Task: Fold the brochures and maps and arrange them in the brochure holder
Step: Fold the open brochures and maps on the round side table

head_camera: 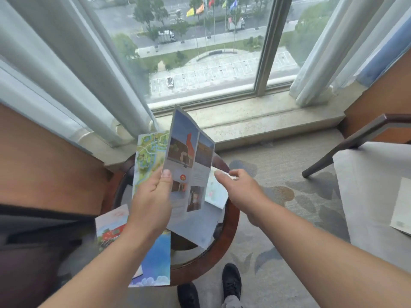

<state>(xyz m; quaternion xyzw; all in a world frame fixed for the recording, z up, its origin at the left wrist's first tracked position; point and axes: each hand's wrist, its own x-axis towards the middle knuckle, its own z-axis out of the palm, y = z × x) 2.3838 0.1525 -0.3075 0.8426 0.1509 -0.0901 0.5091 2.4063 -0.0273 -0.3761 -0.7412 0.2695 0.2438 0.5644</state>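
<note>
Left hand [151,196] pinches the creased, glossy photo brochure [191,174], thumb on its front, upright above the round wooden table [229,230]. Over the table's left side, a green map [149,156] peeks from behind it. Right hand [242,187] hovers with fingers loose, holding nothing, just off the brochure's right edge. Right of the table, patterned carpet [289,218] lies open.

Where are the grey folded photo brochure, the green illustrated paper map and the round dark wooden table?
grey folded photo brochure [183,150]: head view, on its upper photo panel.
green illustrated paper map [148,156]: head view, on its visible left part.
round dark wooden table [232,221]: head view, on its right rim.
</note>
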